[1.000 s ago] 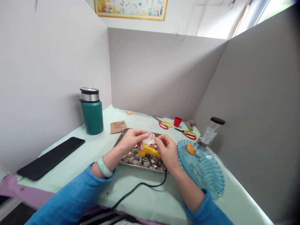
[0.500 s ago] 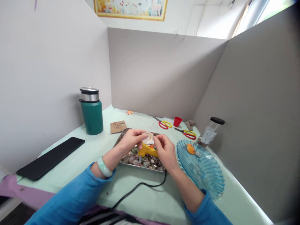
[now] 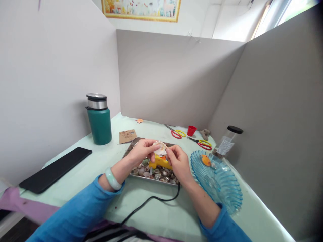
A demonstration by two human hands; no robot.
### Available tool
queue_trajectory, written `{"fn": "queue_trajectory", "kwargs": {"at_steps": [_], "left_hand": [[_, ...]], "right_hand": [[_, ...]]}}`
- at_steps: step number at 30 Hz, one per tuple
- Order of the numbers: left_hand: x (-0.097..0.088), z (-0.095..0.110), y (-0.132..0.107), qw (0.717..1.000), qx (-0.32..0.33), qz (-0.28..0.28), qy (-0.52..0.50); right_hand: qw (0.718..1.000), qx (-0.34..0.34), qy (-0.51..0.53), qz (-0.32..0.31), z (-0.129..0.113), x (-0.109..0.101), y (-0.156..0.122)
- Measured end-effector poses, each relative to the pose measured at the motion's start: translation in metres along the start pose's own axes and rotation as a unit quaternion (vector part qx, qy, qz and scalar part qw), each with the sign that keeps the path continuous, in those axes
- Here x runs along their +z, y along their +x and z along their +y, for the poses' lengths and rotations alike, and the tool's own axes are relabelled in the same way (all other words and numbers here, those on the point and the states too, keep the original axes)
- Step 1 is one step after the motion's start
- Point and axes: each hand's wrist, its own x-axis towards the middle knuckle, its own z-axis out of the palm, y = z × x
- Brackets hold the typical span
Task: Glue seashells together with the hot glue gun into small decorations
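A pale scallop-like shell [image 3: 159, 148] with brownish streaks is held up between my two hands. My left hand [image 3: 142, 152] pinches its left side between thumb and fingers. On the shell's right edge, the thumb and fingertips of my right hand [image 3: 178, 162] are closed. Beneath them lies a yellow glue gun [image 3: 160, 162], its clear stick end showing, partly covered by my right hand. It rests on small seashells [image 3: 146, 170] that fill a metal tray [image 3: 151, 179]. A black cord [image 3: 147, 200] runs from the tray toward me.
To the right stands a blue ribbed glass plate [image 3: 218, 183] with an orange shell [image 3: 206, 160], near a black-lidded jar [image 3: 228, 141]. Behind are two scissors [image 3: 178, 133], a red cup [image 3: 191, 130] and brown card [image 3: 127, 136]. Left are a green flask [image 3: 99, 124] and a black flat slab [image 3: 57, 170].
Both hands stay on the shell in nearly the same place. The whole view has shifted very slightly; nothing else visibly moved.
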Motion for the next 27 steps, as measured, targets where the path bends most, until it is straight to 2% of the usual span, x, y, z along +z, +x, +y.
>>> {"fn": "queue_trajectory", "kwargs": {"at_steps": [8,18,27], "left_hand": [[0.0018,0.0018,0.0004,0.999,0.023,0.022,0.018],[0.0038,0.0032,-0.0012,0.998,0.021,0.032,0.042],[0.0097,0.01,-0.0057,0.994,0.065,0.032,0.086]], "right_hand": [[1.0,0.005,0.01,-0.009,-0.0011,0.0006,-0.0008],[0.999,0.021,0.024,-0.018,-0.0019,0.001,-0.0014],[1.0,-0.004,-0.018,0.008,-0.0081,-0.0004,-0.0046]]}}
